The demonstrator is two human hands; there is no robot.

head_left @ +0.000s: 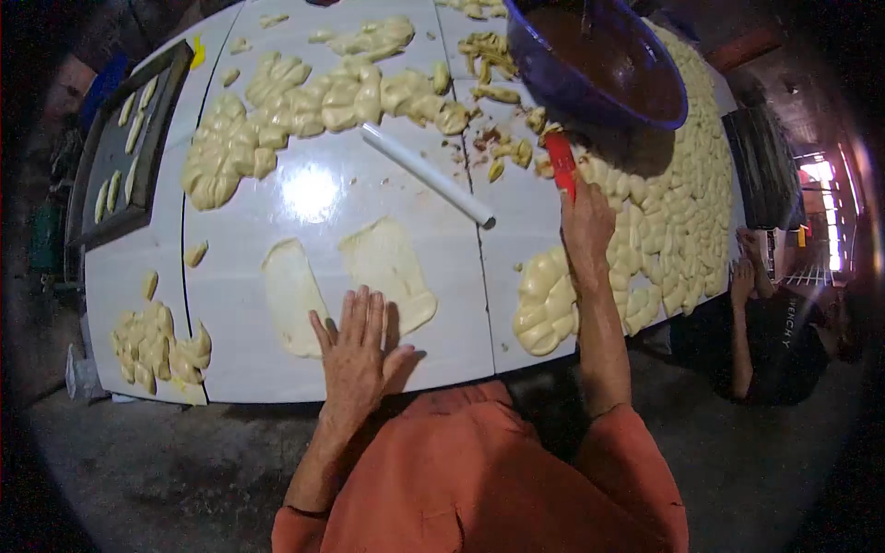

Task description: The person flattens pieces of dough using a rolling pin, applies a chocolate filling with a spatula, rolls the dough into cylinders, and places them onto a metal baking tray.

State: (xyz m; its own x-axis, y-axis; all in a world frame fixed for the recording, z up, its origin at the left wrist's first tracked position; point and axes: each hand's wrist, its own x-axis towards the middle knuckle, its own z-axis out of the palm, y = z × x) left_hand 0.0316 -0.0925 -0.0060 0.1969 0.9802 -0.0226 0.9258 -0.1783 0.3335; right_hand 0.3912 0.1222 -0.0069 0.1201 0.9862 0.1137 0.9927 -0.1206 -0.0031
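My left hand (356, 365) lies spread and flat at the near edge of two thin dough sheets, the left sheet (293, 281) and the right sheet (391, 263). In my right hand (588, 219) is a flat red scraper (559, 158). Its far end is among small dough scraps and brown smears beside a purple basin (525, 69). The basin holds a brown filling (599, 57). Beyond the sheets, a smooth white rolling pin (429, 175) rests slantwise on the white table (369, 198). Glossy dough lumps (553, 300) lie next to my right forearm.
Many dough pieces (687, 184) cover the table's right side. Another dough mass (341, 97) lies at the far left, with a small pile (152, 341) near the left corner. A dark tray (171, 106) holds several long dough pieces. At right, another person (774, 346) reaches the table edge.
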